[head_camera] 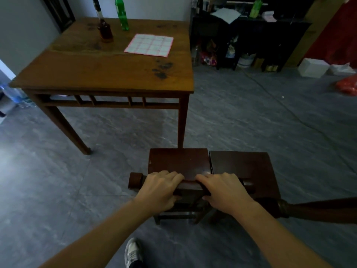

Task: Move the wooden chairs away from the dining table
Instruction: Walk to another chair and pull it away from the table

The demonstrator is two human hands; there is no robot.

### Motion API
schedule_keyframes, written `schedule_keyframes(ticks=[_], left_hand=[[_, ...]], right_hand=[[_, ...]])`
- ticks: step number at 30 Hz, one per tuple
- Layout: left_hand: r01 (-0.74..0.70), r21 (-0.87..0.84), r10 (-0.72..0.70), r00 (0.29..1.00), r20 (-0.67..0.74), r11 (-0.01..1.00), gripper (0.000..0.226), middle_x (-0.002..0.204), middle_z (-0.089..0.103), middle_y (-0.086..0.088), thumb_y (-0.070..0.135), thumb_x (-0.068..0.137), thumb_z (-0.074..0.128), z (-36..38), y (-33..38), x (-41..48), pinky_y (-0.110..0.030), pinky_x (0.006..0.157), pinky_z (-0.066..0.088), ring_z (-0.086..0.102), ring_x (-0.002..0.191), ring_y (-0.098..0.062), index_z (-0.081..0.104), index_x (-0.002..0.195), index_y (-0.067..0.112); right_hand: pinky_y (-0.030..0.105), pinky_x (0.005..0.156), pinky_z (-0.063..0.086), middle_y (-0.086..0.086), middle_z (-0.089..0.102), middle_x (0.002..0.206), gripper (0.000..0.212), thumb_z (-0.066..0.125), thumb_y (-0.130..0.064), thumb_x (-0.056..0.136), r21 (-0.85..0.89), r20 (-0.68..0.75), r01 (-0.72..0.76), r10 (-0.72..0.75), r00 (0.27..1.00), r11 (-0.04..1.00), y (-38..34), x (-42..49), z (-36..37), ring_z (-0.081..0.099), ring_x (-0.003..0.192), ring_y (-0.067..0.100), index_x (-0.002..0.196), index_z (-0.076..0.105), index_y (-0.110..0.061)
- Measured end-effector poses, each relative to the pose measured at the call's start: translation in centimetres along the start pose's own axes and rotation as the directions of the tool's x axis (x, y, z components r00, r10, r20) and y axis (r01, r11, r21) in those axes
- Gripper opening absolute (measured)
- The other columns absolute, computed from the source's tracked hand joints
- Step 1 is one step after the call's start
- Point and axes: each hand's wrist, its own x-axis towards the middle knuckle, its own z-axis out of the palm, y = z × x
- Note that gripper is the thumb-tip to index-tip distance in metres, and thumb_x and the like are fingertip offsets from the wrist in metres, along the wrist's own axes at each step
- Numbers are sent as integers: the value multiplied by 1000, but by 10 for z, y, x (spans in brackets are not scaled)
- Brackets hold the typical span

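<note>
A dark wooden chair (178, 161) stands on the floor just in front of me, its seat toward the dining table (108, 74). Both hands grip its top back rail: my left hand (160, 187) on the left part, my right hand (225, 190) on the right part. A second dark wooden chair (241, 165) stands right beside it on the right, seats almost touching. Its back rail (318, 209) reaches in from the right edge. Both chairs sit clear of the table, near its front right leg.
On the table stand a brown bottle (105, 29), a green bottle (121, 14) and a pink checked cloth (149, 44). A dark cluttered shelf (251, 35) lines the back right, with a white box (313, 67) and red bag (347, 86). My shoe (133, 252) shows below. A cable crosses the grey floor.
</note>
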Motion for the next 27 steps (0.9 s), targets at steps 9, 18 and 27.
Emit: schedule_keyframes(ticks=[9,18,27], left_hand=[[-40,22,40,999,-32,999,49,75,69,2,31,52,88,17,32,-12,-24,44,40,63,57,-17,66,93,16],[-56,-12,56,998,8,998,44,80,70,-1,28,59,84,23,41,-19,-27,47,47,64,61,-19,66,97,14],[-29,-35,32,996,83,999,38,98,68,-1,36,78,70,23,40,-18,-34,63,51,62,80,-20,60,110,17]], right_hand=[[31,55,28,-4,67,98,44,68,-33,78,-17,-4,-9,9,1000,1000,1,-36,10,65,78,25,114,42,-32],[33,57,31,-4,67,99,44,67,-27,78,-31,-16,-40,40,999,999,-3,-52,19,65,79,27,113,41,-31],[32,58,31,-3,65,97,41,69,-30,79,7,-26,-87,87,996,996,-8,-53,21,64,83,24,111,43,-29]])
